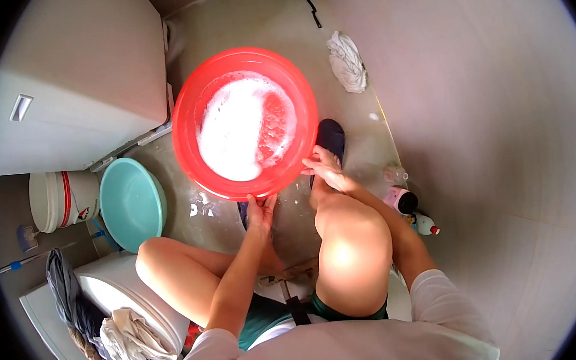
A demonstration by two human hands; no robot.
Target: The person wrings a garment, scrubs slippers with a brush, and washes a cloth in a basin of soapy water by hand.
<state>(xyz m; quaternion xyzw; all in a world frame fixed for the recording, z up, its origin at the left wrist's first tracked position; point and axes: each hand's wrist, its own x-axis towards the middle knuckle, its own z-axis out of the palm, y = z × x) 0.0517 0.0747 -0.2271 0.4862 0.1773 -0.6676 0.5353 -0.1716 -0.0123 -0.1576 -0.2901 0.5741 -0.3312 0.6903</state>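
A red plastic basin (pixel 186 137) with white suds (pixel 226 127) in it is in front of me, and its tilt cannot be told for sure. My left hand (pixel 261 212) grips the near edge of its rim. On the near right side, my right hand (pixel 325 167) has its fingers closed at the rim. Parts of the fingers on both hands are hidden by the basin. A dark slipper (pixel 331 139) is on my right foot, just beside the basin. The basin partly covers the other slipper (pixel 243 214).
Left are a teal basin (pixel 133 206), a white bucket (pixel 76 196), a pile of clothes (pixel 135 341) and a white cabinet (pixel 77 75). A wet white cloth (pixel 347 63) and a black strip (pixel 312 11) lie by the right wall. Several bottles (pixel 401 200) are near my right knee.
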